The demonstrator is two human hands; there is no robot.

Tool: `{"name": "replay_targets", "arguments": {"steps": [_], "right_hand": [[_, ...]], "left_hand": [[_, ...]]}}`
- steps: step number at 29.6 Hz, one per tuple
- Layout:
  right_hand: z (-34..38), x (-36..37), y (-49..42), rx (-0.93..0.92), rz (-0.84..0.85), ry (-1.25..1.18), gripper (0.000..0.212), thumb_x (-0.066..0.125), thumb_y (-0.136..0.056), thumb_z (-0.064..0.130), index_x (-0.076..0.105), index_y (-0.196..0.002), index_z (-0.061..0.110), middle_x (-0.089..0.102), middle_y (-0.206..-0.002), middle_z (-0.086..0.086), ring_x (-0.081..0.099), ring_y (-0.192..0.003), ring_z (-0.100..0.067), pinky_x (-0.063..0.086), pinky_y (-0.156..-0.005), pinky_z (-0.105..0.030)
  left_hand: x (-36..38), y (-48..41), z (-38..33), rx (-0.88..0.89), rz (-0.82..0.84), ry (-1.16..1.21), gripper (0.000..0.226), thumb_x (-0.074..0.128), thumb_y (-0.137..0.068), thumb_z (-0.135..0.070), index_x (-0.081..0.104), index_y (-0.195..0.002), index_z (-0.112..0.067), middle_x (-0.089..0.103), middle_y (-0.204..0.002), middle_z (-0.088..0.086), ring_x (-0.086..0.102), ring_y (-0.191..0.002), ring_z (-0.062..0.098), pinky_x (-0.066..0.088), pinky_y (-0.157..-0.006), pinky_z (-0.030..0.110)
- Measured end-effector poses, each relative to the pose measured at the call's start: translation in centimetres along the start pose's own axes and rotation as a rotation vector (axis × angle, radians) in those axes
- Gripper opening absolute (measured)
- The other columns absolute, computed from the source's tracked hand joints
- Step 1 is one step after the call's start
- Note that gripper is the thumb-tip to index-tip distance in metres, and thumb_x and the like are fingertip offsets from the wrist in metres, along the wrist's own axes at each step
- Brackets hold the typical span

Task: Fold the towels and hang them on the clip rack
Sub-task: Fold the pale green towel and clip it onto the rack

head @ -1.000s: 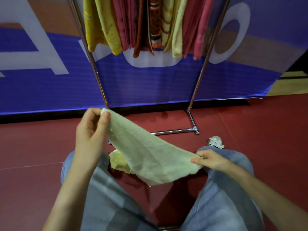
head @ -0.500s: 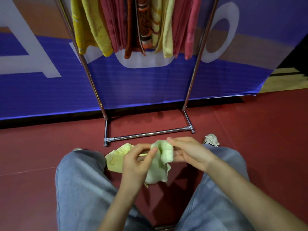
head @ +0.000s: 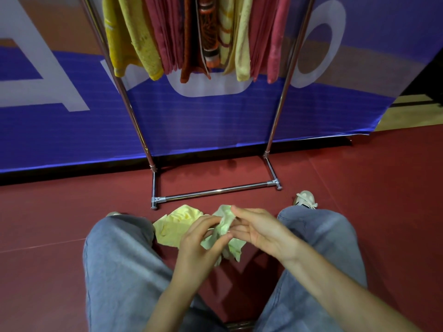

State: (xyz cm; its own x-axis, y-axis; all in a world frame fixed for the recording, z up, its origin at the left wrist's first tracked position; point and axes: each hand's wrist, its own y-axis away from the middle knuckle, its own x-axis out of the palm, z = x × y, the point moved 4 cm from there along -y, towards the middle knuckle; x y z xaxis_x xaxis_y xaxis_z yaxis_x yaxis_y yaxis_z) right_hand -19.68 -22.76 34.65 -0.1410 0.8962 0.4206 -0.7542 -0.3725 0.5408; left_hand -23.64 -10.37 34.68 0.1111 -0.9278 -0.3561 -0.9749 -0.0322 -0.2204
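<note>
Pale green towel (head: 233,248) hangs bunched at lower centre of the frame, between the knees and above the red floor (head: 359,188). The left hand (head: 201,243) pinches its middle between thumb and forefinger. The right hand (head: 261,232) seems to pinch the upper corner, fingers nearly straight. To fold well, both hands should probably find matching corners, pull the cloth flat, then bring edge to edge. A yellow towel (head: 175,226) lies on the floor just beyond. The clip rack (head: 215,191) stands further up the frame, hung with towels.
</note>
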Motion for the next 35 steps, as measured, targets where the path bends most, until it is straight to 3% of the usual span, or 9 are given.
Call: {"name": "replay_targets", "arguments": {"steps": [8,11,13,16,19,25,28,32,35], "right_hand": [[-0.9,0.1,0.7,0.022,0.014,-0.033,0.018,0.050,-0.091,0.014,0.063,-0.083,0.003,0.065,-0.058,-0.005,0.068,-0.060,-0.015,0.058,-0.063,-0.025],[-1.0,-0.7,0.8,-0.135,-0.075,0.292,0.011,0.053,-0.089,0.016,0.059,-0.099,0.015,0.059,-0.083,-0.006,0.063,-0.067,-0.014,0.056,-0.061,-0.023],[-0.7,-1.5,0.9,-0.320,-0.143,0.501,0.028,0.057,-0.086,0.011,0.050,-0.103,0.032,0.051,-0.103,-0.003,0.056,-0.081,-0.010,0.051,-0.066,-0.016],[-0.4,-1.6,1.1,-0.476,-0.040,0.742,0.029,0.062,-0.078,0.027,0.051,-0.101,0.041,0.044,-0.116,0.006,0.049,-0.101,0.003,0.041,-0.083,-0.007],[-0.7,-2.0,0.7,-0.526,0.041,0.854,0.023,0.053,-0.070,0.044,0.054,-0.093,0.040,0.043,-0.117,0.012,0.042,-0.110,0.011,0.032,-0.095,-0.005],[-1.6,-3.0,-0.9,-0.475,0.040,1.070,0.019,0.054,-0.077,0.036,0.064,-0.081,0.021,0.044,-0.117,0.014,0.038,-0.117,-0.006,0.020,-0.095,-0.002],[-2.1,-4.5,-1.3,-0.491,-0.005,1.183,0.023,0.055,-0.080,0.034,0.055,-0.066,0.016,0.037,-0.126,0.012,0.034,-0.121,-0.007,0.016,-0.094,0.001],[-0.3,-6.8,-1.0,-0.537,-0.123,1.163,0.020,0.046,-0.076,0.052,0.042,-0.064,0.036,0.042,-0.118,0.013,0.044,-0.112,-0.007,0.028,-0.092,-0.018],[3.9,-6.2,0.0,-0.741,-0.195,1.113,0.032,0.041,-0.081,0.045,0.054,-0.070,0.017,0.052,-0.103,0.005,0.048,-0.098,0.001,0.033,-0.087,-0.016]], "left_hand": [[-0.4,-0.2,0.5,0.006,0.019,0.034,0.009,0.051,-0.077,-0.040,0.059,-0.076,-0.036,0.064,-0.087,-0.014,0.059,-0.077,-0.004,0.041,-0.070,0.004],[-0.4,-0.2,0.4,-0.005,-0.010,0.039,0.011,0.046,-0.077,-0.041,0.055,-0.075,-0.036,0.062,-0.072,-0.007,0.056,-0.073,-0.005,0.039,-0.068,0.004],[-0.4,-0.2,0.3,-0.015,-0.022,0.039,0.014,0.043,-0.078,-0.042,0.053,-0.073,-0.035,0.059,-0.069,-0.011,0.054,-0.071,-0.005,0.038,-0.066,0.005],[-0.3,-0.2,0.0,-0.006,-0.006,0.050,0.015,0.041,-0.081,-0.040,0.049,-0.070,-0.034,0.058,-0.072,-0.022,0.051,-0.067,-0.007,0.036,-0.064,0.005],[-0.3,-0.2,-0.2,-0.005,-0.006,0.064,0.019,0.039,-0.083,-0.039,0.047,-0.066,-0.037,0.056,-0.069,-0.023,0.049,-0.063,-0.007,0.035,-0.062,0.006],[-0.4,-0.4,-0.6,-0.068,-0.112,0.090,0.040,0.033,-0.078,-0.047,0.052,-0.070,-0.014,0.055,-0.060,-0.004,0.051,-0.061,-0.002,0.038,-0.057,0.008],[-1.0,-1.1,-0.9,-0.106,-0.224,0.115,0.046,0.031,-0.079,-0.048,0.049,-0.068,-0.007,0.047,-0.060,-0.005,0.046,-0.057,-0.001,0.036,-0.054,0.009],[-2.1,-2.8,-0.6,-0.153,-0.336,0.125,0.037,0.031,-0.089,-0.034,0.038,-0.060,-0.011,0.036,-0.060,-0.003,0.034,-0.052,0.000,0.031,-0.051,0.014],[-2.3,-4.2,-0.3,-0.189,-0.365,0.165,0.040,0.031,-0.098,-0.025,0.044,-0.068,-0.001,0.041,-0.069,0.005,0.036,-0.062,0.004,0.033,-0.057,0.015]]}}
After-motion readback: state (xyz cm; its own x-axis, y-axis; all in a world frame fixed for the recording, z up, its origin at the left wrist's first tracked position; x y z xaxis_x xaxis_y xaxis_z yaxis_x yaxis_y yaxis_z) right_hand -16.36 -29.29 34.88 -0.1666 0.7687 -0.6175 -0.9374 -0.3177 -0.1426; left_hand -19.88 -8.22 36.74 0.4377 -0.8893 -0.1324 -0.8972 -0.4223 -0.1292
